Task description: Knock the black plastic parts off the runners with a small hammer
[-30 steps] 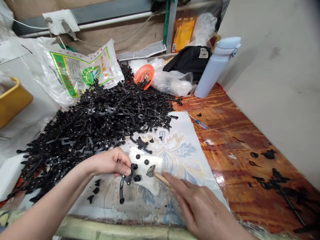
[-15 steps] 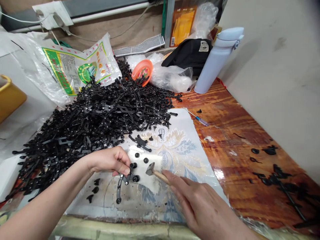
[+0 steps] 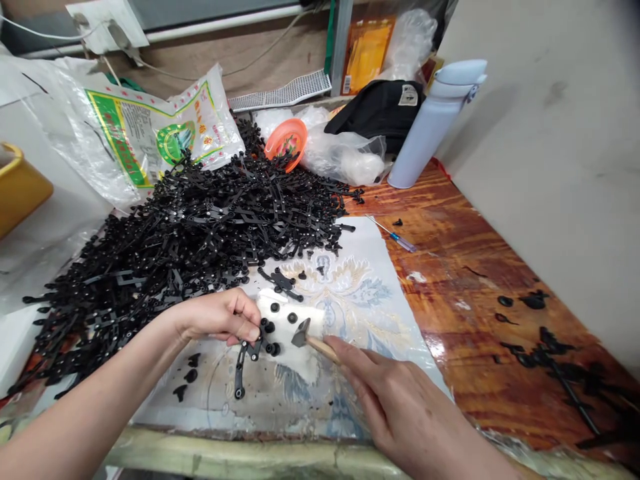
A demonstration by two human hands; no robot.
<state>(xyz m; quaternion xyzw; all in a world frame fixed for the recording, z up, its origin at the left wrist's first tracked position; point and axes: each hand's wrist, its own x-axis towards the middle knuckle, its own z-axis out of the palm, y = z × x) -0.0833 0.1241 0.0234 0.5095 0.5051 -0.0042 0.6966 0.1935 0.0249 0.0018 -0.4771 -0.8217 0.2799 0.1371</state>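
My left hand (image 3: pixel 227 319) pinches a black jointed plastic linkage (image 3: pixel 240 372) between thumb and fingers, one curved arm of it pointing toward me. Two round black knobs at its far side rest over a cream-coloured pad (image 3: pixel 303 360). In my right hand (image 3: pixel 395 393) is a small hammer (image 3: pixel 301 333), its wooden handle wrapped by the fingers and its metal head just right of the linkage, apart from it. Two loose black round caps (image 3: pixel 292 318) lie on the pad above the hammer head. Whether the head touches the pad I cannot tell.
A large heap of black linkages (image 3: pixel 210 227) covers the left and back. A screwdriver (image 3: pixel 400 242) lies on the wooden table (image 3: pixel 440 267). At the back stand a pale blue bottle (image 3: pixel 430 133) and an orange dish (image 3: pixel 286 145). More black parts (image 3: pixel 547 353) lie at right.
My left hand and the linkage have tilted slightly, the curved arm rising a little. The hammer head has turned a little, staying beside the linkage. Both hands keep their hold.
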